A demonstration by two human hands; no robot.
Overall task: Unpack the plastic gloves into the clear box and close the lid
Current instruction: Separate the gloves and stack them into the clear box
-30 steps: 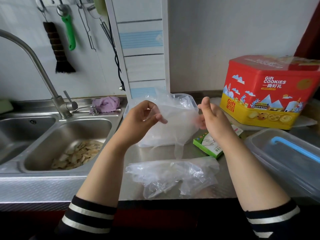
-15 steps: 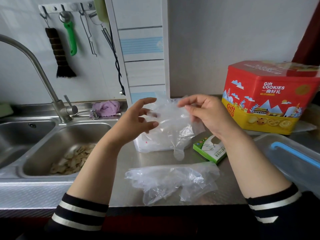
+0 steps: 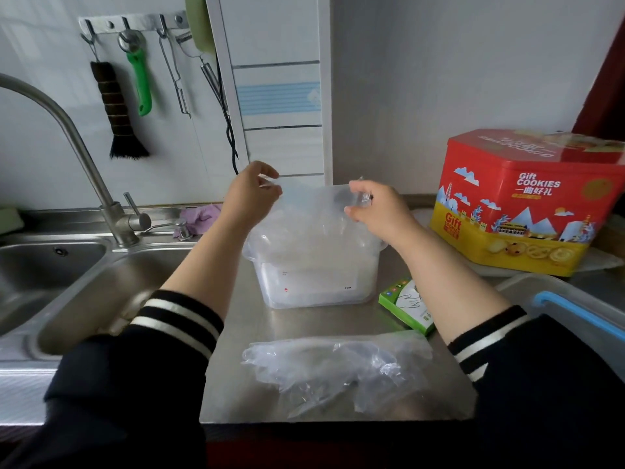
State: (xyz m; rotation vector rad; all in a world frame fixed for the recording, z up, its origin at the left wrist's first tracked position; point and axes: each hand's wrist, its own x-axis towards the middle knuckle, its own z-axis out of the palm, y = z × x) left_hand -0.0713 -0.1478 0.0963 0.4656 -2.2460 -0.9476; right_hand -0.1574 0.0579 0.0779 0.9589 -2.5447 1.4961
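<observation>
Over one clear box [image 3: 314, 282], two hands, left [image 3: 250, 201] and right [image 3: 375, 211]

Both hands reach forward, left hand [image 3: 250, 194] and right hand [image 3: 375, 211] raised level, fingers curled, pinching.

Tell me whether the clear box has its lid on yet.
Not yet. The clear box is open on top: both hands, left hand and right hand, hold a plastic glove over its mouth.
</observation>
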